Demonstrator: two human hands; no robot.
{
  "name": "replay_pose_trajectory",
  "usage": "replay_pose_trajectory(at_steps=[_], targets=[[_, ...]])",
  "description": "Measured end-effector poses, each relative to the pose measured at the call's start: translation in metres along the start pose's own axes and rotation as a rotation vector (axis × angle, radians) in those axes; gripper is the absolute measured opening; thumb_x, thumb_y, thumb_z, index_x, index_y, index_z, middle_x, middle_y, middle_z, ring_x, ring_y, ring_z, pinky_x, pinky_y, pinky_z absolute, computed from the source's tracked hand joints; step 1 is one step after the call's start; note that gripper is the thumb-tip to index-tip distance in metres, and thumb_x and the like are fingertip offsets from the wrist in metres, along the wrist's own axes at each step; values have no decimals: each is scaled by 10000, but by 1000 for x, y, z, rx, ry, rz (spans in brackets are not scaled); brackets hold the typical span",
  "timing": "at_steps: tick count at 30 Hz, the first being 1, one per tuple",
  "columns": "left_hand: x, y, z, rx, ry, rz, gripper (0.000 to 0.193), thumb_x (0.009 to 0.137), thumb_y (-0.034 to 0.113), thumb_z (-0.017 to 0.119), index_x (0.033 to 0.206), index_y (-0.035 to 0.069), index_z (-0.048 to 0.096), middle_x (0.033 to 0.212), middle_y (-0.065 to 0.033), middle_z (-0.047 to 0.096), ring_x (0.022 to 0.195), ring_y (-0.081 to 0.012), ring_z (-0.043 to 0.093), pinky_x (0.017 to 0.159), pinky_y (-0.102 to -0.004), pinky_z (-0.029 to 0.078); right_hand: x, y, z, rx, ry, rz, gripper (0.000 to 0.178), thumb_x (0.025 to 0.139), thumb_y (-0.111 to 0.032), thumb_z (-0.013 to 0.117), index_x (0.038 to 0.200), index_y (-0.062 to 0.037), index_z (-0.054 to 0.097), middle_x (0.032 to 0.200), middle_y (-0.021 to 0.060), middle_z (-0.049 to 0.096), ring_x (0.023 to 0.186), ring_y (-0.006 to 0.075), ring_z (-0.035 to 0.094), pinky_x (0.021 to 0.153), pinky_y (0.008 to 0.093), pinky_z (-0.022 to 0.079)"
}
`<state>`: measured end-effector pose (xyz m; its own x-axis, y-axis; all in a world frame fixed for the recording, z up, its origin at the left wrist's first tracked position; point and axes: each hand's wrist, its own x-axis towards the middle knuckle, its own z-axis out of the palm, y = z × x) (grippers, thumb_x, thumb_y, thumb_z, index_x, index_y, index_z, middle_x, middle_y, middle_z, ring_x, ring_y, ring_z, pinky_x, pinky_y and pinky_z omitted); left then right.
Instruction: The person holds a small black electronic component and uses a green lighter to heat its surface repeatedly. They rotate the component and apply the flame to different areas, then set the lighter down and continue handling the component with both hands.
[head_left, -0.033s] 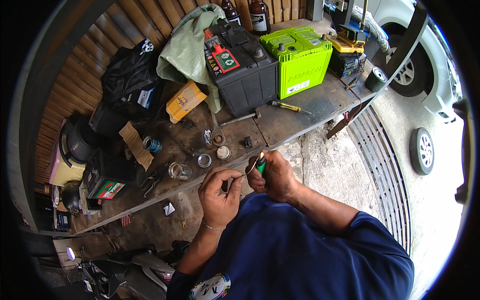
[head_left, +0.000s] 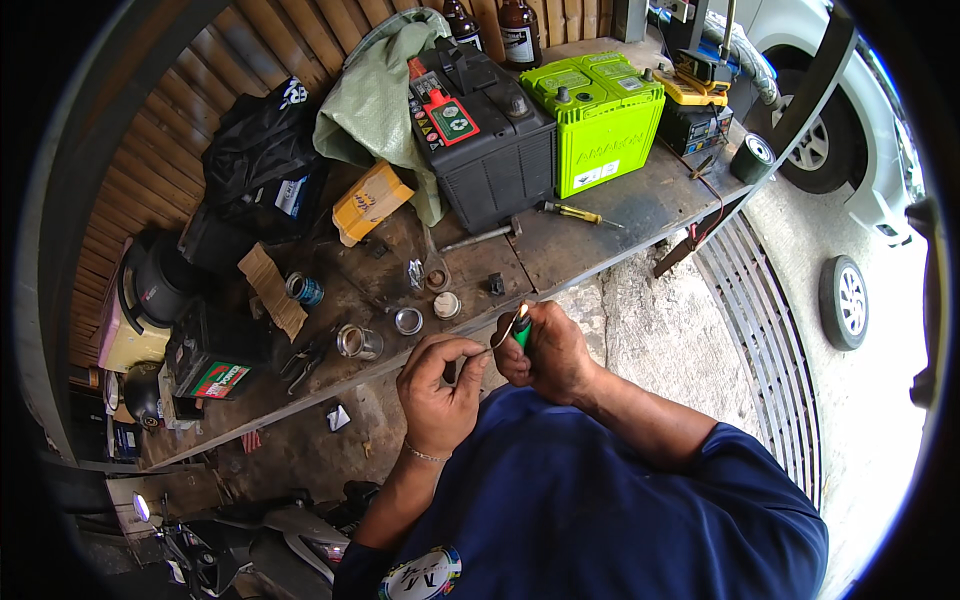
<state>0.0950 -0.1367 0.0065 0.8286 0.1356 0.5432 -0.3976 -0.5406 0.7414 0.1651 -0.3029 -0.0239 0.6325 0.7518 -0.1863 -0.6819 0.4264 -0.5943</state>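
Observation:
My right hand (head_left: 560, 355) is closed round a green lighter (head_left: 523, 332), held upright, with a small bright flame at its top. My left hand (head_left: 440, 390) pinches a thin, pale, curved strand (head_left: 505, 335) between thumb and fingertips. The strand's upper end reaches the flame; its material is too fine to make out. Both hands are close together in front of my body, just off the workbench's near edge. On the bench beyond them sit an open metal tin (head_left: 358, 342), a small round tin (head_left: 408, 321) and a round container of pale stuff (head_left: 446, 305).
Along the back of the workbench (head_left: 570, 235) stand a black car battery (head_left: 485, 140) and a lime-green one (head_left: 610, 120). A hammer (head_left: 485, 236), a yellow screwdriver (head_left: 580, 213) and an orange box (head_left: 372, 203) lie nearer. A motorcycle (head_left: 270, 540) stands lower left; a loose wheel (head_left: 845, 303) is at right.

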Motion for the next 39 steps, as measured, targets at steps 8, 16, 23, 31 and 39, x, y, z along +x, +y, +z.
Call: replay_pose_trajectory(at_steps=[8,16,23,31,39], targets=[[-1,3,-2,3,-17,-8,116,910,28,811,981,32,720,921,-83,721,795,-195,685,659,-301,507,-1,1,2,-5,-7,29,520,1019,-507,351,736,-103,519,612,20,431,553,150,363,532,301,299],[0,2,-1,15,-10,19,114,912,21,807,989,36,725,923,-76,719,774,-170,669,628,-292,492,-1,2,1,-50,-38,21,536,1015,-533,357,737,-104,516,610,21,428,555,150,370,535,297,300],[-1,5,-3,28,-22,-13,111,911,22,808,987,37,728,922,-77,720,770,-170,670,624,-293,493,-2,4,1,-50,-52,26,561,1019,-571,374,739,-107,517,606,20,434,557,149,383,538,295,302],[-1,5,-2,16,-25,-19,115,901,18,806,983,33,726,926,-93,724,822,-221,704,691,-318,530,-2,4,-1,-62,-62,34,561,1020,-576,371,738,-112,512,607,17,429,561,148,385,544,300,297],[-1,5,-2,43,-19,-32,115,900,25,810,980,38,729,926,-86,725,796,-209,686,656,-312,511,-2,2,-2,-34,-54,25,577,1027,-587,370,740,-109,518,615,13,423,559,148,365,541,301,287]])
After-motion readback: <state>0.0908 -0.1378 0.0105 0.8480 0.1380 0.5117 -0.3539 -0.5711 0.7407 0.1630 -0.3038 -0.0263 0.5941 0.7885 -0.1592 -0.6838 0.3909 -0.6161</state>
